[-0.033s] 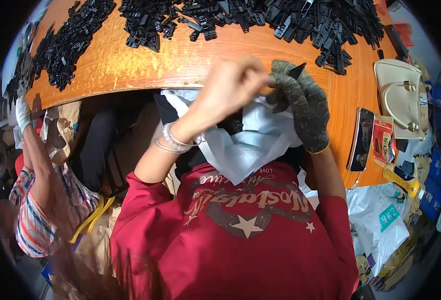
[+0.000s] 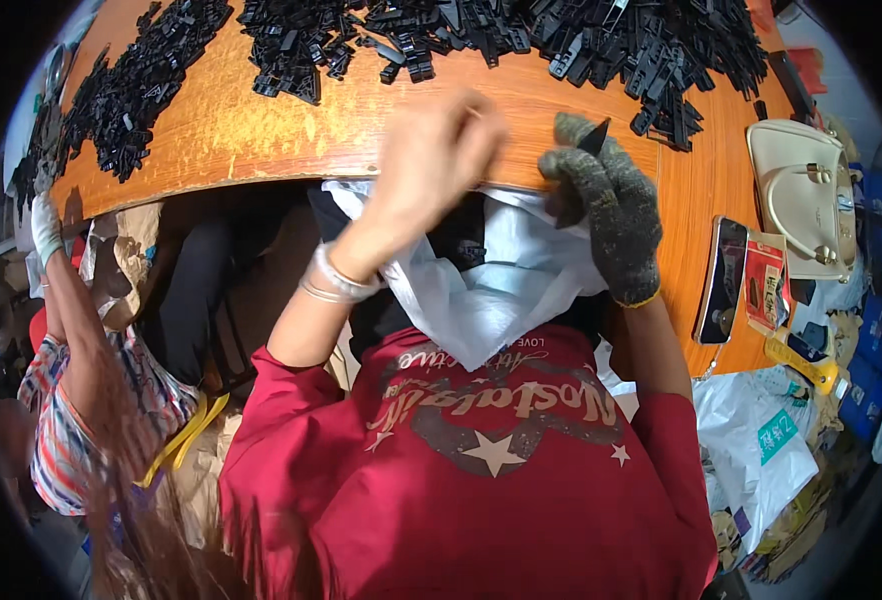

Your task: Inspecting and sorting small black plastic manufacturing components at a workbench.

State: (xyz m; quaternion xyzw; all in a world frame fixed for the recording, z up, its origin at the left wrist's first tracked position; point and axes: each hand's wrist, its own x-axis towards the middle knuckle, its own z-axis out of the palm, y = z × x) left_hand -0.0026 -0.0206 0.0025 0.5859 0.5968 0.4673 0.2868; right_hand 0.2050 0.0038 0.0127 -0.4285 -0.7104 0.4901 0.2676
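My left hand (image 2: 441, 165), bare with pale bracelets at the wrist, is in the air over the near table edge. Its fingers look curled but are smeared by motion, so I cannot make out anything in them. To its right, my right hand (image 2: 611, 200) wears a dark grey-green knit glove. Closed fingers there hold a black plastic piece (image 2: 594, 138), whose pointed end sticks out past them. A whitish plastic bag (image 2: 491, 300) lies spread open on my lap below both hands, with dark pieces inside.
Heaps of black plastic parts (image 2: 651, 70) cover the far side of the wooden table (image 2: 361, 130). At right are a phone (image 2: 723, 280), a red packet (image 2: 767, 285), a cream handbag (image 2: 801, 200) and a white plastic bag (image 2: 751, 430). Another person (image 2: 111, 400) sits at left, a gloved hand at the table.
My left hand has moved left and slightly up, away from my right hand, which shifts only a little. The black piece stays in my right hand.
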